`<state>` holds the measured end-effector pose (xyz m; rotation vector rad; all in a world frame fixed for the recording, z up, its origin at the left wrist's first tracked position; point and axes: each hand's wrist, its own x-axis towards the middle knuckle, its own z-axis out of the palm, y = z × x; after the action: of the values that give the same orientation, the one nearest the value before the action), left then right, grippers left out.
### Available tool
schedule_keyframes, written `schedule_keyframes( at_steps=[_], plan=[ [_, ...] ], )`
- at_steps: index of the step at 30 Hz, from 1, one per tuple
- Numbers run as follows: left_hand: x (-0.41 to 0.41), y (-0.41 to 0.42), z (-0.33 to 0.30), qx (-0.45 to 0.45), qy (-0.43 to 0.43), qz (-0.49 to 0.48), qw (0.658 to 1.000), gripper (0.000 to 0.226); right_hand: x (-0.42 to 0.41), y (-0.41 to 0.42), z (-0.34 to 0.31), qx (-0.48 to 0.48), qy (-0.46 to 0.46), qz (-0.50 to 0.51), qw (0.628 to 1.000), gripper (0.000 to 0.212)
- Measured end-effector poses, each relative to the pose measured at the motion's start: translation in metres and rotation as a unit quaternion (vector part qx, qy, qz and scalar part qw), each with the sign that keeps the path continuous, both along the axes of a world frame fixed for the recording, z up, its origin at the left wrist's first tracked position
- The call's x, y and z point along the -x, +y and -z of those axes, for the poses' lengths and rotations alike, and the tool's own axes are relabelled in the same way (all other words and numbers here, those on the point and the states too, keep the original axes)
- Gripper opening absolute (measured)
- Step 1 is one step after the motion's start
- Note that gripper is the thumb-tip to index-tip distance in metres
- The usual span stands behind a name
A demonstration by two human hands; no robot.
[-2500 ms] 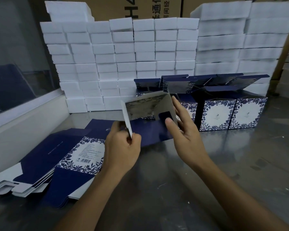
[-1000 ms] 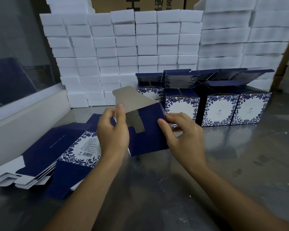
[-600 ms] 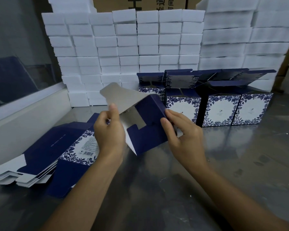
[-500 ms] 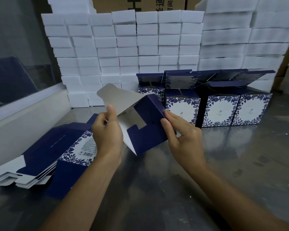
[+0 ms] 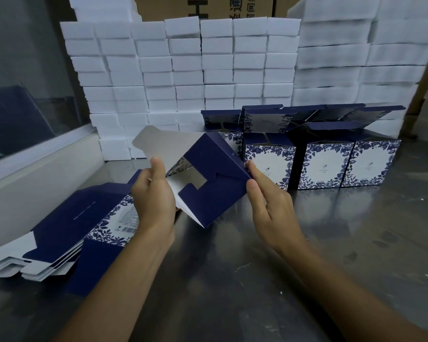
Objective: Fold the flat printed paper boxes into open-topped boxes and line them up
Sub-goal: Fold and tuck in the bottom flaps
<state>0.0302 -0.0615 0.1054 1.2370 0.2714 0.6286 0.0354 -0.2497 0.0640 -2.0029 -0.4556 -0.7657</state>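
Matt paper box (image 5: pixel 215 193); glossy scuffed metal table (image 5: pixel 331 243); white foam blocks (image 5: pixel 218 70)

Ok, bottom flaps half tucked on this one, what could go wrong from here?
The box is held only at its edges by the left hand and right hand; the slotted flap could miss its tab and crease. Setting it down carelessly may knock the finished boxes just behind.
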Motion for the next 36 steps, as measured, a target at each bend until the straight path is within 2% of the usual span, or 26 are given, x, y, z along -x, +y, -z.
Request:
schedule_keyframes(
  at_steps=[4,7,10,12,15,17,19,21,25,27,31,33,36],
  plan=[
    [0.001,-0.003,0.001,-0.034,-0.014,-0.009,0.999,0.04,0.002,0.003,-0.002,-0.022,-0.053,0.013,0.998,0.045],
    [0.003,-0.004,0.001,-0.086,-0.025,-0.03,0.996,0.049,0.004,0.004,-0.004,-0.016,-0.047,0.017,0.999,0.049],
    [0.005,-0.003,0.001,-0.158,-0.046,-0.032,0.986,0.042,0.002,0.002,-0.006,0.003,-0.026,-0.002,1.0,0.044],
    [0.006,-0.004,0.002,-0.23,-0.068,-0.035,0.97,0.036,0.001,0.001,-0.005,-0.003,0.019,-0.072,0.997,0.054],
    [0.008,-0.01,0.004,-0.335,-0.117,-0.035,0.934,0.03,-0.001,0.002,-0.006,-0.061,0.078,-0.154,0.983,0.062],
    [0.01,-0.014,0.006,-0.381,-0.147,-0.022,0.912,0.032,-0.001,0.002,-0.01,-0.083,0.074,-0.156,0.981,0.057],
    [0.011,-0.017,0.01,-0.412,-0.165,-0.009,0.896,0.043,0.0,0.003,-0.016,-0.104,0.067,-0.133,0.983,0.04],
    [0.013,-0.019,0.012,-0.424,-0.174,0.004,0.889,0.05,0.002,0.004,-0.021,-0.131,0.065,-0.111,0.983,0.023],
    [0.016,-0.02,0.014,-0.384,-0.219,0.059,0.895,0.067,0.007,0.006,-0.029,-0.182,0.065,-0.09,0.977,0.029],
    [0.016,-0.021,0.015,-0.37,-0.203,0.054,0.905,0.067,0.009,0.007,-0.032,-0.219,0.064,-0.095,0.969,0.027],
    [0.013,-0.022,0.02,-0.374,-0.146,-0.014,0.916,0.047,0.014,0.013,-0.035,-0.211,0.059,-0.101,0.971,0.028],
    [0.01,-0.019,0.02,-0.412,-0.138,-0.039,0.9,0.035,0.015,0.014,-0.035,-0.208,0.055,-0.097,0.972,0.031],
    [0.009,-0.015,0.019,-0.467,-0.165,-0.068,0.866,0.034,0.014,0.012,-0.035,-0.215,0.061,-0.097,0.97,0.033]
  ],
)
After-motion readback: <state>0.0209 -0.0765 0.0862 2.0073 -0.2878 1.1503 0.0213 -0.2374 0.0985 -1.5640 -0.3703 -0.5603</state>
